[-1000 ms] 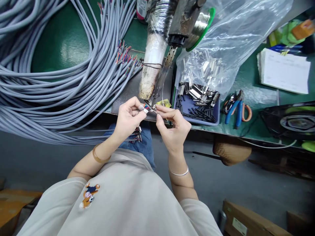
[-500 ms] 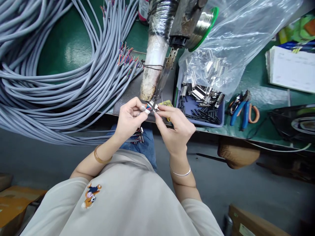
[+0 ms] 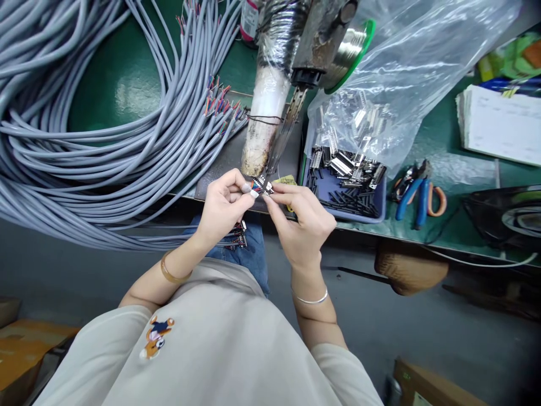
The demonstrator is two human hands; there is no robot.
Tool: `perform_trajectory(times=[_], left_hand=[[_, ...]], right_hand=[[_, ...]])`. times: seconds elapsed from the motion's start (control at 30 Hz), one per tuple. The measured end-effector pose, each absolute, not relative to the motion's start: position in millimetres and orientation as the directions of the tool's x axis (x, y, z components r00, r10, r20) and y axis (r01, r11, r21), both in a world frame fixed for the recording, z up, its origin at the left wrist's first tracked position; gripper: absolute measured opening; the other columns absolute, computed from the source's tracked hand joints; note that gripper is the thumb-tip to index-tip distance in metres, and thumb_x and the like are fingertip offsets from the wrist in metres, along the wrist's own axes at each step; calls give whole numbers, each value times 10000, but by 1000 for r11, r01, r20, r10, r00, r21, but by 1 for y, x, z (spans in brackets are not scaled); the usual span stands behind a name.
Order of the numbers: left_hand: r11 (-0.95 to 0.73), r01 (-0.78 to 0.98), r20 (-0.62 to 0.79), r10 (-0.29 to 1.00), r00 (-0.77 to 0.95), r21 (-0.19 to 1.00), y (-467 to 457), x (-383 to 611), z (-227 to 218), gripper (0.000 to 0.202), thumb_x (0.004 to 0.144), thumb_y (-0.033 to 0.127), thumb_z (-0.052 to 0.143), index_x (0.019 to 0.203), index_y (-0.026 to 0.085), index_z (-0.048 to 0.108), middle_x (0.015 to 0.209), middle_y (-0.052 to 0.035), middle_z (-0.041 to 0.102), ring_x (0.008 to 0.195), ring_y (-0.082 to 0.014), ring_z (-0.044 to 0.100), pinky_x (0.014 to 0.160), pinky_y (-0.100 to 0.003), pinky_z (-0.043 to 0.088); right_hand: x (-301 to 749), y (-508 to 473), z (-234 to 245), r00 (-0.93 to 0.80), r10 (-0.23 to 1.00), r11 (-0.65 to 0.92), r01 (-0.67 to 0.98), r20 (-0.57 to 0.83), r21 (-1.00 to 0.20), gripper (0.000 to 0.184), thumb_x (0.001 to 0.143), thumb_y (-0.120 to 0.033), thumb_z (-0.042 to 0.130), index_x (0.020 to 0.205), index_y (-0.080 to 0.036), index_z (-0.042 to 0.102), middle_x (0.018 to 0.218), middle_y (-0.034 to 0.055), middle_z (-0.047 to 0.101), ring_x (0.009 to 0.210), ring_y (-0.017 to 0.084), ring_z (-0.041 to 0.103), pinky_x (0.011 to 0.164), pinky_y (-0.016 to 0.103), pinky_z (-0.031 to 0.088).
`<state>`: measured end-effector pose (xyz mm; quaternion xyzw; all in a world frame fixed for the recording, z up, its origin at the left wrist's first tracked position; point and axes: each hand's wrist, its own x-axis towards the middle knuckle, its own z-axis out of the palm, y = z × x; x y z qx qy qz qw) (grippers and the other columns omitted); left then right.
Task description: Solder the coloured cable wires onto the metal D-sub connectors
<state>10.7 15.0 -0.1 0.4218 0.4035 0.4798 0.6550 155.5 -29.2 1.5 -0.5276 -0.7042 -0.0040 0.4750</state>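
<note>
My left hand (image 3: pixel 223 204) pinches a bundle of thin coloured wires (image 3: pixel 255 185) between thumb and fingertips. The wires meet a small metal multi-pin connector (image 3: pixel 262 181). Across from it, my right hand (image 3: pixel 301 219) grips the connector's other end with thumb and forefinger. A soldering iron (image 3: pixel 291 113), fixed point-down, reaches right to the connector between my hands. Beside the iron hangs a whitish, scorched wrapped tube (image 3: pixel 258 135). Fingers partly cover the connector, so the exact pin at the tip cannot be made out.
Grey cables (image 3: pixel 139 141) with stripped ends fill the left side. At right stand a blue tray (image 3: pixel 380 210) of connectors and black sleeves under a plastic bag (image 3: pixel 406 73), cutters (image 3: pixel 419 194) and papers (image 3: pixel 502 121). A solder spool (image 3: pixel 350 56) sits above. Finished-looking connectors (image 3: pixel 239 234) hang over my lap.
Both hands stay at the iron's tip with nearly the same grip. The connector looks shifted very slightly, and the whole view has moved a little.
</note>
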Motion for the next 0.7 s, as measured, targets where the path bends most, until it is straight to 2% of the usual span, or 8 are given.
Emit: perform_trajectory(times=[0.2, 0.43, 0.57, 0.7], left_hand=[[258, -295, -185, 950, 253, 920, 14, 7, -2, 253, 683, 199, 732, 679, 186, 479, 584, 90, 585, 289, 7, 408, 285, -120, 257], [315, -294, -237, 933, 270, 903, 12, 6, 0, 260, 663, 204, 747, 679, 182, 488, 587, 91, 591, 275, 11, 385, 276, -129, 258], [348, -298, -259, 918, 299, 889, 13, 4, 4, 277, 662, 220, 760, 676, 183, 486, 550, 102, 581, 261, 4, 380, 269, -134, 251], [403, -300, -288, 887, 362, 865, 13, 2, 6, 264, 683, 262, 748, 708, 181, 498, 542, 79, 631, 251, -4, 366, 272, -141, 234]], right_hand=[[157, -33, -1, -38, 736, 469, 748, 675, -469, 151, 898, -105, 698, 833, -215, 618, 999, 73, 800, 856, 159, 778, 761, 258, 619], [159, -36, -2, -70, 738, 468, 770, 672, -434, 147, 910, -108, 686, 849, -217, 611, 982, 72, 801, 865, 156, 780, 755, 250, 614], [158, -38, -1, -38, 751, 451, 758, 659, -471, 139, 918, -114, 677, 849, -222, 625, 959, 51, 800, 857, 155, 778, 750, 258, 614], [158, -40, 2, 49, 813, 381, 709, 580, -594, 132, 916, -134, 685, 828, -224, 643, 875, 14, 788, 818, 156, 774, 711, 259, 619]])
